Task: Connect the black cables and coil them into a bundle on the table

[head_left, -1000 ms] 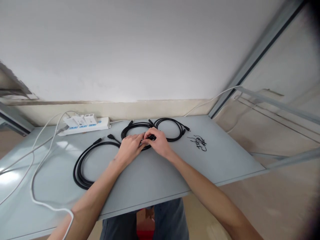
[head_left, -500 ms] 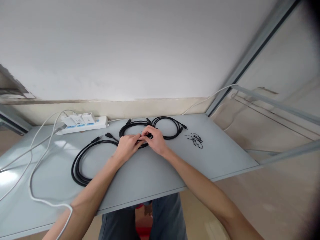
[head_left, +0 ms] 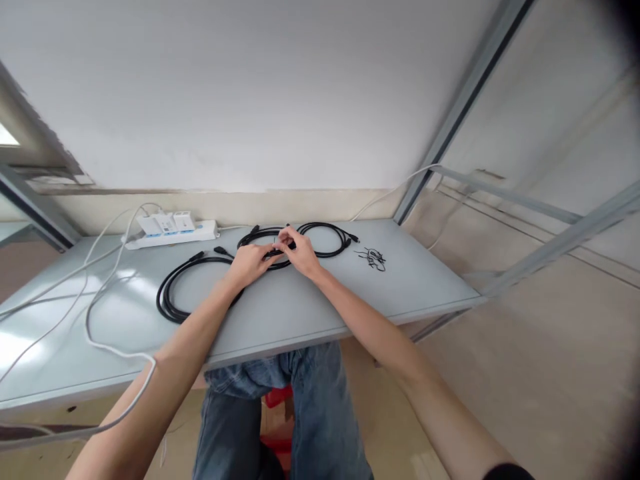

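Observation:
My left hand (head_left: 251, 261) and my right hand (head_left: 299, 248) meet over a coiled black cable (head_left: 260, 237) in the middle of the grey table (head_left: 280, 313). Both hands pinch the near side of that coil with curled fingers. A second black coil (head_left: 327, 238) lies just right of it, touching or overlapping it. A third, larger black coil (head_left: 175, 293) lies to the left of my left hand, with its plugs pointing away from me.
A white power strip (head_left: 173, 233) with white chargers sits at the table's far left, against the wall. White cords (head_left: 95, 320) trail over the left side and off the front edge. A small heap of black twist ties (head_left: 373, 259) lies right of the coils.
The view has pulled back and tilted down, so my legs show below the table. My hands stay pinched on the middle coil, with the fingers slightly shifted.

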Demonstrator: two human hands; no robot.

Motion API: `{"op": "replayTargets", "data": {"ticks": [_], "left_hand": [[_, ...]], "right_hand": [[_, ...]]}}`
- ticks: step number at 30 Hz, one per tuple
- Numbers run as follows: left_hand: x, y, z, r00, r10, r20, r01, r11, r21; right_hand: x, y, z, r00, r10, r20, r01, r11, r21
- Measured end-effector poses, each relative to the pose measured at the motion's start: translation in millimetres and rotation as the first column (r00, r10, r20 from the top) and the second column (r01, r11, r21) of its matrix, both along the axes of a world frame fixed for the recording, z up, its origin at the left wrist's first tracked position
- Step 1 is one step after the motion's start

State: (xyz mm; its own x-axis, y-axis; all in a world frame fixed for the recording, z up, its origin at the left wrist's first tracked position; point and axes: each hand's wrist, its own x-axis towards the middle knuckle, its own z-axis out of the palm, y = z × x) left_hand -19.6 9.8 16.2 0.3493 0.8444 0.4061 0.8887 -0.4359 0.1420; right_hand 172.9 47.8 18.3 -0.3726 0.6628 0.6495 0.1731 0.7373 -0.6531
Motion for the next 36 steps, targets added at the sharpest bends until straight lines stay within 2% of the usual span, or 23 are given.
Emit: {"op": "replayTargets", "data": {"ticks": [3,8,12,19,25,32,36], "left_hand": [[1.8,-5.9,2.6,0.997,-0.035,-0.07,0.037,0.999,0.022],[8.8,-15.7,4.4,0.984,-0.047,-0.169,0.057,0.997,0.057],[14.3,-21.7,0.5,0.978,-0.01,-0.211,0.031,0.995,0.094],[28.5,-33.0,-5.3,0.977,0.087,-0.195,-0.063,0.99,0.128],[33.0,-46.8,-13.1,0.984,0.141,-0.113,-0.126,0.984,0.128],[34.4,-58.7,-15.5,0.994,0.06,-0.088,-0.048,0.99,0.131],[33.9,-59.4,-17.9,1.0,0.018,-0.021,-0.015,0.993,0.114]], "right_hand": [[10.2,3.7,-3.4,0.996,-0.086,-0.02,0.087,0.994,0.069],[31.5,9.2,-17.5,0.969,-0.247,0.025,0.244,0.966,0.09],[37.3,-5.8,-22.6,0.949,-0.307,0.072,0.293,0.943,0.16],[30.6,-46.0,-17.5,0.886,-0.267,0.38,0.12,0.922,0.368],[33.6,-60.9,-17.6,0.877,-0.274,0.394,0.108,0.913,0.393],[36.6,-72.4,-14.4,0.869,-0.288,0.401,0.101,0.899,0.426],[35.7,-77.6,-11.7,0.85,-0.278,0.447,0.042,0.882,0.468]]}}
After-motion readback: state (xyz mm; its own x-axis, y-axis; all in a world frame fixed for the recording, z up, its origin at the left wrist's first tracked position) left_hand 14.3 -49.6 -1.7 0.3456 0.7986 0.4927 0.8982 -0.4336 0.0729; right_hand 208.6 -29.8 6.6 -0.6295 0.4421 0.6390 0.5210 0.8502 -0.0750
